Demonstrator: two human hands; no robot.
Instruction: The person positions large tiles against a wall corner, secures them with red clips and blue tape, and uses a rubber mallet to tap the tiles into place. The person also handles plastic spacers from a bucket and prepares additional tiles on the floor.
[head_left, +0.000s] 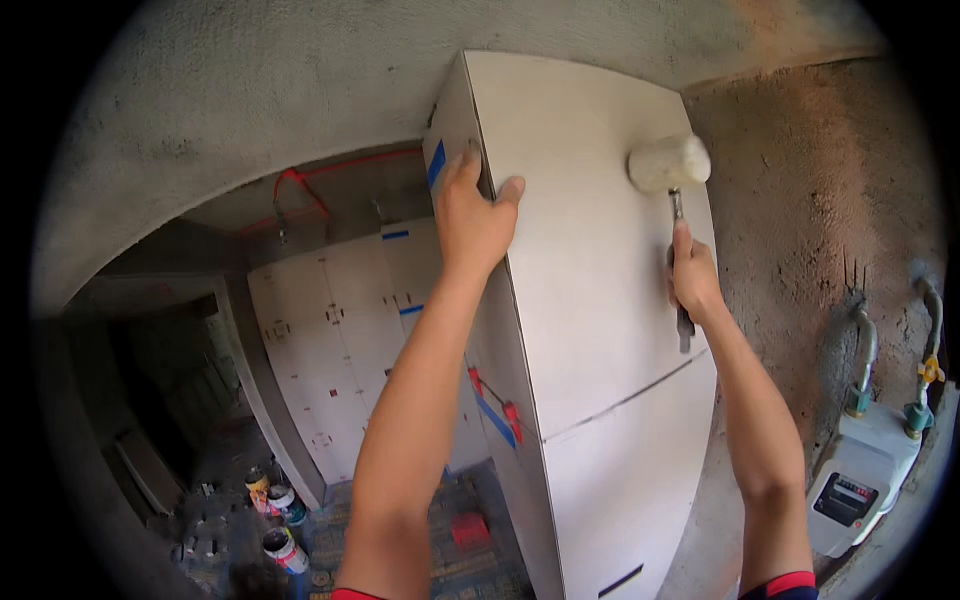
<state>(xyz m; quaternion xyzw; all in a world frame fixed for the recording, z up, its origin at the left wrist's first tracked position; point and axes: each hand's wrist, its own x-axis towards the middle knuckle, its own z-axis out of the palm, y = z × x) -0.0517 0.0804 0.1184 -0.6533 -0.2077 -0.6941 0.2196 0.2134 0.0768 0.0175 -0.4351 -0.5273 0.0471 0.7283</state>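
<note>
A large cream tile (585,240) covers the upper front of a column, with a second tile (630,490) below it across a dark horizontal joint. At the column's left corner, my left hand (474,218) grips the upper tile's edge, the thumb on the front face and the fingers round on the side. My right hand (695,277) is closed round the handle of a white-headed rubber mallet (668,163). The mallet head is up at the right part of the upper tile, slightly blurred; whether it touches the face, I cannot tell.
Blue tape (437,163) and red clips (512,422) mark the column's side. A gas meter (860,480) with pipes hangs on the rough right wall. Buckets (285,549) and a red object (470,530) stand on the floor at lower left. Behind is a tiled wall (335,350).
</note>
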